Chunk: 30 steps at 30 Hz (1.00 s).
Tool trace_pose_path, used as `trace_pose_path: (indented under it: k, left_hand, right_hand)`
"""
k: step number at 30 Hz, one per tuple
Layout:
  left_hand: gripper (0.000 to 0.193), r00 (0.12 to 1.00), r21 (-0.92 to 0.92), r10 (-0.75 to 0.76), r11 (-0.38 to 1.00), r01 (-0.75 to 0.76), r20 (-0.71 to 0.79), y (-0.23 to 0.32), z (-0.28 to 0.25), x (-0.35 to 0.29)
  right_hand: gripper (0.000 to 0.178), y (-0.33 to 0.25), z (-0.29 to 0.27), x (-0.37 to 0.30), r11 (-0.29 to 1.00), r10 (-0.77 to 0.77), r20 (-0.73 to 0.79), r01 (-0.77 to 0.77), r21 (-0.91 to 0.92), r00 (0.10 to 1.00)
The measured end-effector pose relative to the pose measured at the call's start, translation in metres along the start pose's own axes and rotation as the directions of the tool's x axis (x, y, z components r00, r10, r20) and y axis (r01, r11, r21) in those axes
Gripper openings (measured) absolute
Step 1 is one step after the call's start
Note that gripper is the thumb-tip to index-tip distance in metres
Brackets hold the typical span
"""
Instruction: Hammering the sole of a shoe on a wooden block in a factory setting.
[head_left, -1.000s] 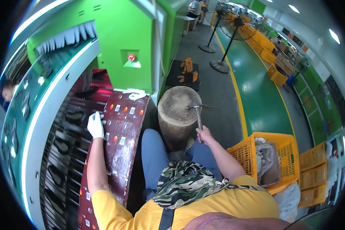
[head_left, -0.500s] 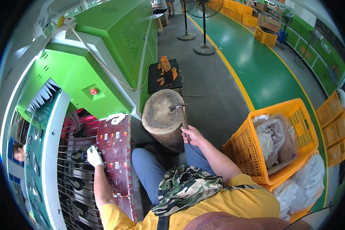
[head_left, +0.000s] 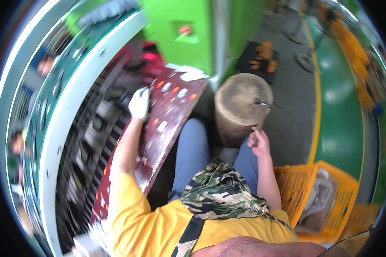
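Note:
My left hand (head_left: 139, 103), in a white glove, is at the edge of a dark red patterned board (head_left: 169, 105) beside a rack of metal bars (head_left: 111, 141). Motion smears its fingers, so whether it grips anything is unclear. Dark, shoe-like pieces (head_left: 85, 150) lie along the bars, also blurred. Bare and closed, my right hand (head_left: 259, 142) holds a hammer (head_left: 260, 122) by its handle. The hammer's metal head is over the top of a round wooden block (head_left: 240, 96), just beyond my knees.
A green machine (head_left: 180, 51) with a red button stands ahead. Orange gloves (head_left: 265, 53) lie on a black surface (head_left: 246, 60) behind the block. Yellow crates (head_left: 296, 180) holding plastic bags are at my right. Other people (head_left: 17, 143) appear beyond a curved conveyor (head_left: 62, 98) on the left.
The whole view has swung toward the left, so the rack and board show more and everything sits further right. My right hand keeps the hammer; my left hand stays by the board's edge.

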State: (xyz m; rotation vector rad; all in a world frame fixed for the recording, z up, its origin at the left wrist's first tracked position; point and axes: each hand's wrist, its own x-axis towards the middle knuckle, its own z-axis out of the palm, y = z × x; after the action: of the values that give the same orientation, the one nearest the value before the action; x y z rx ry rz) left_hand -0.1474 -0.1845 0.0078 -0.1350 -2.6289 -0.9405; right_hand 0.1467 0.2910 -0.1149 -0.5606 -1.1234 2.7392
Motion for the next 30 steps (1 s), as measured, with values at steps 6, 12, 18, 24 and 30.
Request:
trace_pose_path:
  k: [6, 12, 18, 24, 30]
  left_hand:
    - [0.039, 0.98, -0.401, -0.199, 0.897, 0.186, 0.008, -0.029, 0.003, -0.002]
    - [0.061, 0.819, -0.607, -0.442, 0.554, 0.57, 0.365, -0.016, -0.017, 0.045]
    - [0.103, 0.732, -0.845, -0.499, -0.002, 0.534, 0.464, -0.033, 0.048, 0.151]
    - [0.062, 0.751, -0.884, -0.497, -0.393, 0.253, 0.436, -0.073, 0.085, 0.206]
    - [0.037, 0.718, -0.88, -0.542, -0.423, 0.216, 0.437, -0.076, 0.08, 0.187]
  right_hand:
    - [0.021, 0.005, 0.018, 0.009, 0.997, 0.048, 0.009, -0.047, -0.061, 0.999]
    - [0.019, 0.003, 0.018, 0.01, 0.996, 0.067, -0.011, -0.068, -0.051, 0.998]
    - [0.016, -0.006, 0.009, 0.005, 0.994, 0.11, -0.017, -0.11, -0.005, 0.994]
    - [0.015, -0.003, 0.016, 0.006, 0.991, 0.136, -0.024, -0.136, -0.006, 0.99]
    - [0.016, -0.003, 0.009, 0.012, 0.992, 0.124, -0.003, -0.124, 0.033, 0.992]
